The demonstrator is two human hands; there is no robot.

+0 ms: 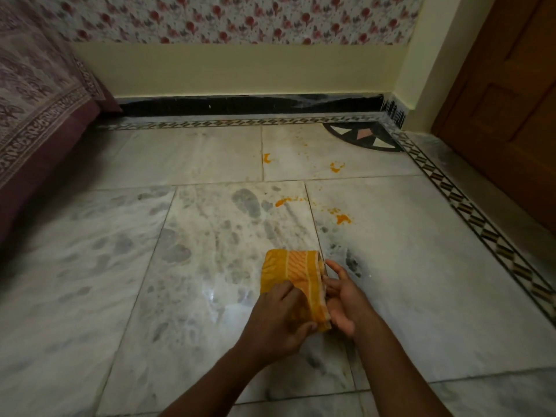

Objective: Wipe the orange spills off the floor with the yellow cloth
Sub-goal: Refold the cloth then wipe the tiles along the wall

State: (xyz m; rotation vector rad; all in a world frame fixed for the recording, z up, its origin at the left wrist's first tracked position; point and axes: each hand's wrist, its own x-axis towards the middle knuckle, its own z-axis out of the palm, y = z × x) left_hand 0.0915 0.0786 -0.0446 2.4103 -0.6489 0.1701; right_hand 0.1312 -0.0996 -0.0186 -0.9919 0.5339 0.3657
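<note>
A folded yellow cloth [296, 276] with orange stripes is held above the marble floor [120, 266] near the bottom centre. My left hand [278, 319] grips its near end. My right hand [341, 299] touches its right edge with the fingers partly spread. Several orange spills lie farther out on the floor: one [267, 158] by a tile joint, one [336, 167] to its right, a smear [282, 201] closer in, and a blob [343, 218] right of that. The cloth is well short of all of them.
A bed with a patterned purple spread [39, 115] fills the left side. A cream wall with a black skirting [240, 105] runs along the back. A wooden door [511, 100] stands at the right, beyond a patterned floor border [469, 206].
</note>
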